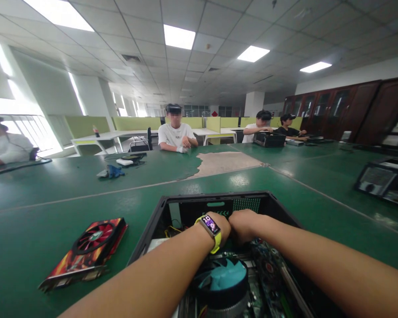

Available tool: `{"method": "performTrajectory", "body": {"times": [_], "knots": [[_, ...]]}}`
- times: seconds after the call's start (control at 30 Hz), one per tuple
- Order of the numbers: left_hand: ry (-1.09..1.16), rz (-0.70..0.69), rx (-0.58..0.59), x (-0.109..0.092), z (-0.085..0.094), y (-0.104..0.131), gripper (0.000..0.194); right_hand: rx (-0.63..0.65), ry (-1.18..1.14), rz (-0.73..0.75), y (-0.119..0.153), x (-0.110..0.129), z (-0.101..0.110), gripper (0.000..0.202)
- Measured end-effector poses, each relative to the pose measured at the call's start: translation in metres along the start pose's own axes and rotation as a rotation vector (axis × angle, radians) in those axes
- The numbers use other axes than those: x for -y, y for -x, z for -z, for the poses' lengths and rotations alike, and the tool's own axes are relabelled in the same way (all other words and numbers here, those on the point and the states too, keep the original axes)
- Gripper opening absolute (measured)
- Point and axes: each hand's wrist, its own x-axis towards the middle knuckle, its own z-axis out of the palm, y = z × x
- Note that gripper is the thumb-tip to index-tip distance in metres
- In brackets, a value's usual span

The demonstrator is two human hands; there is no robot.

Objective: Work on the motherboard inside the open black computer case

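Both of my hands reach into an open black computer case [215,195]. My left hand [223,224], with a watch [211,224] on a yellow-green strap at its wrist, is curled over the inside of the case. Right against it is my right hand [243,224], closed with its knuckles up. Whatever the fingers grip is hidden below them. Under my forearms sits a CPU cooler with a teal fan [228,274]. To its right stands a dark card [268,267] with a round fan. Yellow wires [171,230] show at the case's left side.
Left of the case, a red and black graphics card [94,247] lies on the green table [135,205]. Farther off are a blue cloth-like item [114,171] and a white item [124,162]. Another case [383,181] stands at right. Several people sit around the table.
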Motion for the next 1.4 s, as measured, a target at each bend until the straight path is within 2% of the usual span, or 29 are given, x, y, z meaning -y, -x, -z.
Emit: {"method": "performTrajectory", "body": {"times": [0.3,0.6,0.87,1.13,1.4], "knots": [[0.028,0.02,-0.072,-0.001,-0.007,-0.002,0.046,-0.025,0.007,-0.038,0.001,0.002,-0.003,0.054],[0.013,0.019,-0.095,-0.005,-0.01,-0.004,0.04,0.011,0.015,-0.055,0.001,0.005,-0.003,0.051],[0.002,0.016,-0.072,-0.004,-0.012,-0.009,0.043,0.04,0.029,-0.076,-0.003,0.003,-0.005,0.055],[-0.007,-0.008,-0.106,-0.005,-0.009,-0.003,0.046,0.028,0.057,-0.085,-0.001,0.004,-0.004,0.055],[-0.023,-0.046,-0.081,-0.009,-0.01,-0.004,0.044,0.092,0.085,-0.064,0.004,0.008,-0.002,0.065]]}}
